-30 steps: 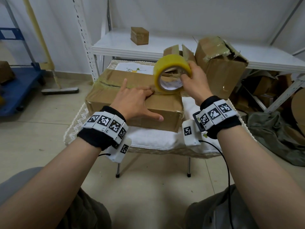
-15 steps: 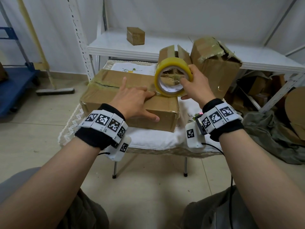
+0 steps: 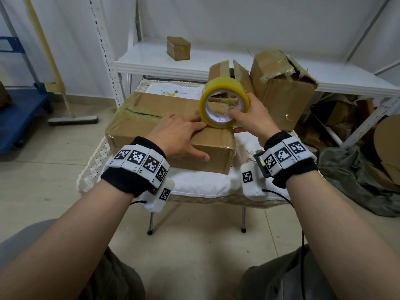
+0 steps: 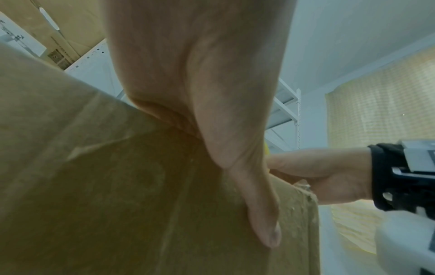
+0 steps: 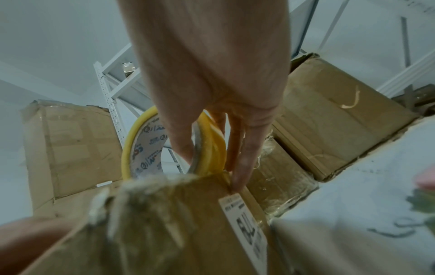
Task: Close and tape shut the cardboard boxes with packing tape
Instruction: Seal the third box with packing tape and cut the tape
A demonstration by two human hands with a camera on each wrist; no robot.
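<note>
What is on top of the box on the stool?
On the box lie the flat left hand and the tape roll, gripped upright by the right hand at the right edge. The seam under the hand is covered.

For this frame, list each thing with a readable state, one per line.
front box: flaps down, seam partly gapped
tape roll: upright on the front box's right end
left hand: flat, pressing the box top
right hand: grips the tape roll
small rear box: flaps up
large rear box: tilted, top torn
</note>
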